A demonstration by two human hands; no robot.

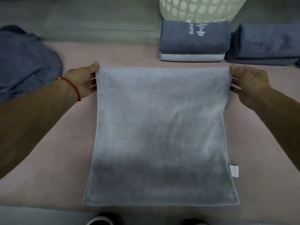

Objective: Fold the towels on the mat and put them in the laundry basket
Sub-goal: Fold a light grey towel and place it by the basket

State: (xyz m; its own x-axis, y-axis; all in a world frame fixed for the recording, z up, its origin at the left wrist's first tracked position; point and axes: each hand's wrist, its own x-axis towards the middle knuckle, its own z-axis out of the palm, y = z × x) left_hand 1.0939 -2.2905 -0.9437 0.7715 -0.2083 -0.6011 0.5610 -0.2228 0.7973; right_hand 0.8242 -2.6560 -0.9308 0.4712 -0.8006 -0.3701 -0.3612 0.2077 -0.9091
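between the two hands, a pale grey towel (160, 135) hangs stretched by its top edge above a pink mat (53, 151), its lower hem at or just over the mat near the person's feet; whether it touches is hard to tell. the left hand (82, 80) pinches the top left corner, thumb on the near face and fingers curled behind, a red cord bracelet (71, 86) at the wrist. the right hand (250, 83) pinches the top right corner the same way. a small white label (234, 171) juts from the towel's right edge, low down below the right hand. beyond the right hand lie a folded dark towel with white lettering (194, 36) on top of a folded pale towel (192, 57), and just to their right a second dark folded stack (266, 44); behind them stands the cream laundry basket (201, 8) with cut-out walls. out past the left hand sits a loose heap of dark blue towels (27, 62), not yet folded. the cloth looks light, soft and limp, likely to sag or crease wherever it is unsupported, so the corners appear the sensible hold: pinched firmly and kept taut, they should let the top edge be brought down to the hem for a square fold. it seems neither slippery nor fragile.
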